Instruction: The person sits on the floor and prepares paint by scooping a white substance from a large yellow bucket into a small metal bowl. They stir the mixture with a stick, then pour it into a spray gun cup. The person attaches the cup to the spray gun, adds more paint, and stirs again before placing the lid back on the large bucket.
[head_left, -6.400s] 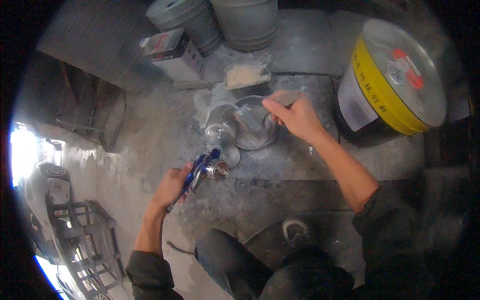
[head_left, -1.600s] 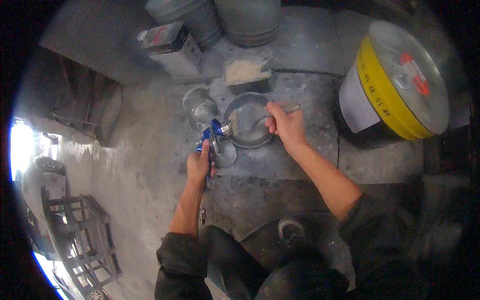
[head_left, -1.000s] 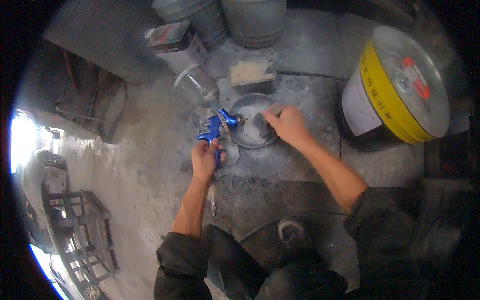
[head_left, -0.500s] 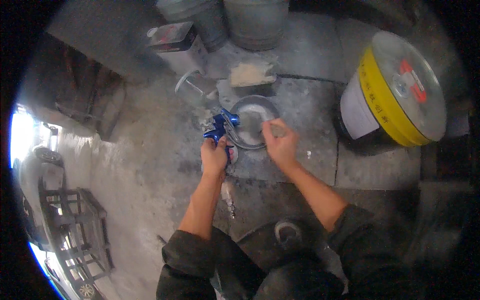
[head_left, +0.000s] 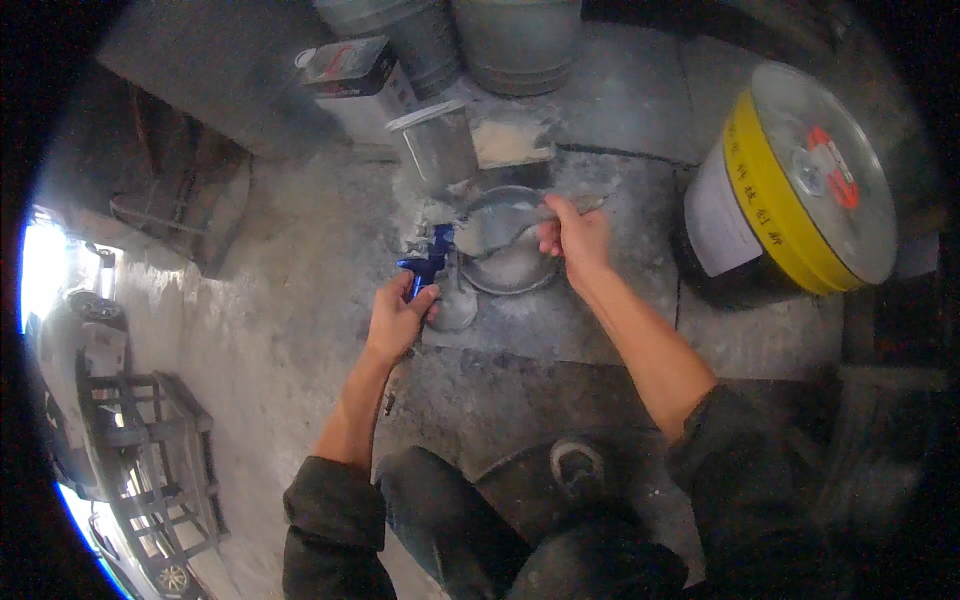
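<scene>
The left hand partly hides the spray gun (its grip).

Yellow-banded drum, rectangular can, two grey buckets, barred rack

Floor: I see worn grey concrete, seamed and whitened in patches.
Middle: a round bowl with a flat disc just beside it.
Far side: a dark block with a pale top, a rectangular can and two grey buckets.
Right: I have a yellow-banded drum.
</scene>
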